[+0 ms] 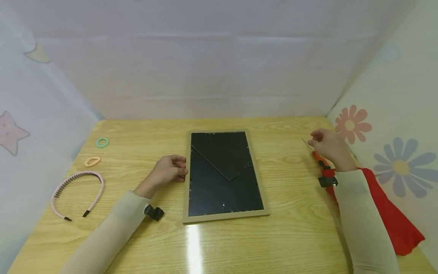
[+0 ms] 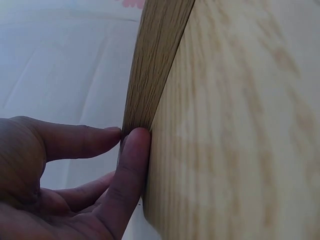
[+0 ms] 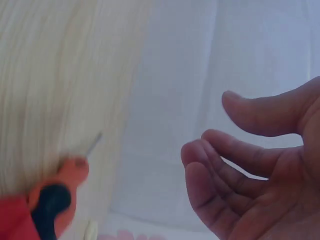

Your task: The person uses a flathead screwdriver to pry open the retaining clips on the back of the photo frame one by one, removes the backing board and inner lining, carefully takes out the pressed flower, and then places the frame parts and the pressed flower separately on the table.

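Observation:
A picture frame point(image 1: 224, 220) lies back side up on the table, with a black backing board point(image 1: 219, 198) and a folded stand point(image 1: 212, 163). At its left edge, my left hand point(image 1: 168, 168) touches the wooden side with thumb and fingertips; the left wrist view shows the fingertips against the side strip point(image 2: 155, 65). My right hand point(image 1: 329, 147) hovers at the far right with loosely bent fingers and nothing between them. Below it is an orange and black handled tool point(image 3: 72, 182) with a thin metal shaft, like a screwdriver. Red cloth point(image 1: 390, 217) lies beside it, partly hidden by my forearm.
On the left side of the table point(image 1: 143, 140) lie a green hair tie point(image 1: 102, 139), a peach hair tie point(image 1: 88, 164) and a pink headband point(image 1: 101, 182). Pale fabric walls point(image 1: 219, 76) stand at the back and both sides.

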The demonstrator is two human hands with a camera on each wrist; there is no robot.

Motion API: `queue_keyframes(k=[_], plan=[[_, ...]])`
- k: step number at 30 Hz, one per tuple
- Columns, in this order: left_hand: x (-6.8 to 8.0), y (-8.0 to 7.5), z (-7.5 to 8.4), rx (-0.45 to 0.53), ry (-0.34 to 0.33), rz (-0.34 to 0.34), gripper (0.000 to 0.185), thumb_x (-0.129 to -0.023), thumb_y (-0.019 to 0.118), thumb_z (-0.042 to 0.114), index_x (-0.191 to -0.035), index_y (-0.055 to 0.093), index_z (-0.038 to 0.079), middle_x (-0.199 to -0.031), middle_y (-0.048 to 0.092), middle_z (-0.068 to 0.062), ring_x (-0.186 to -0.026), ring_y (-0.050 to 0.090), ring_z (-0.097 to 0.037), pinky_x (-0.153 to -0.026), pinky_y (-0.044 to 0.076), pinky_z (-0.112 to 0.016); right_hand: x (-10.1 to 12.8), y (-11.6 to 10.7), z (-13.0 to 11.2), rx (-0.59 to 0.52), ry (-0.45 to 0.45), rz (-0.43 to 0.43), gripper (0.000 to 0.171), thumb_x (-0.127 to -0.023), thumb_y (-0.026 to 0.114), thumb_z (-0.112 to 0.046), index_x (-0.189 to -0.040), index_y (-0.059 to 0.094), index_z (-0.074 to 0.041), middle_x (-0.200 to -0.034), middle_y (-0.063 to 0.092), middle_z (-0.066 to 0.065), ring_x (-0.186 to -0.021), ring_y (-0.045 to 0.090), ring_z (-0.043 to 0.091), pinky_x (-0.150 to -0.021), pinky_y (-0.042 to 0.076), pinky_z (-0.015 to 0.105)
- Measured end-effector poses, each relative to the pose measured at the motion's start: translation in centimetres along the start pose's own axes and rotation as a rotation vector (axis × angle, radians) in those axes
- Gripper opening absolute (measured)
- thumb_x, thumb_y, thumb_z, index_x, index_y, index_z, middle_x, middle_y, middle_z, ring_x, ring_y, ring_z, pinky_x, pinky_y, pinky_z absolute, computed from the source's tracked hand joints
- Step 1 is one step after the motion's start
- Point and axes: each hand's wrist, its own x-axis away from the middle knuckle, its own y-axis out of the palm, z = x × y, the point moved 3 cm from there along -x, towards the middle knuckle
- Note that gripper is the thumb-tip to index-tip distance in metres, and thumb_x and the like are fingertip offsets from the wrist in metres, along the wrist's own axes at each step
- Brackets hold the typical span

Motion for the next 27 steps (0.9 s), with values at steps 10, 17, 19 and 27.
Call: queue_keyframes(k=[10,17,19,27], plan=[[-0.1,0.2,-0.3,0.004,-0.017,0.005,0.051,-0.094,0.068,0.001,-0.142,0.05,-0.002,-0.112,0.062,-0.016,-0.076,0.071,-0.017,-0.071,0.067,-0.032,-1.1,0.5,5.9,0.29,0.008,-0.217,0.034,-0.092,0.056,-0.026,-0.078,0.065,0.003,-0.069,0.061,0.017,-0.061,0.055,0.031,-0.059,0.052,0.04],[0.6,0.3,-0.7,0.003,0.011,-0.033,0.055,-0.094,0.067,0.004,-0.144,0.045,-0.003,-0.103,0.067,-0.017,-0.067,0.071,-0.019,-0.064,0.066,-0.036,-1.0,1.9,5.5,0.327,0.008,-0.294,0.021,-0.076,0.055,-0.016,-0.058,0.046,-0.016,-0.056,0.034,-0.007,-0.054,0.032,0.011,-0.051,0.029,0.024],[0.9,0.4,-0.8,-0.009,0.01,-0.041,0.055,-0.093,0.068,0.005,-0.142,0.046,-0.004,-0.101,0.067,-0.016,-0.067,0.071,-0.019,-0.065,0.067,-0.036,-1.0,2.0,5.3,0.348,-0.003,-0.292,0.018,-0.077,0.055,-0.016,-0.061,0.046,-0.014,-0.059,0.036,-0.004,-0.055,0.034,0.013,-0.052,0.03,0.025],[1.6,0.3,-0.5,-0.057,0.003,-0.05,0.042,-0.094,0.069,0.009,-0.13,0.052,-0.005,-0.098,0.069,-0.016,-0.068,0.071,-0.018,-0.066,0.067,-0.035,-1.2,2.4,5.2,0.383,-0.003,-0.28,0.013,-0.081,0.053,-0.017,-0.074,0.05,-0.008,-0.068,0.045,0.004,-0.06,0.042,0.019,-0.055,0.034,0.028]])
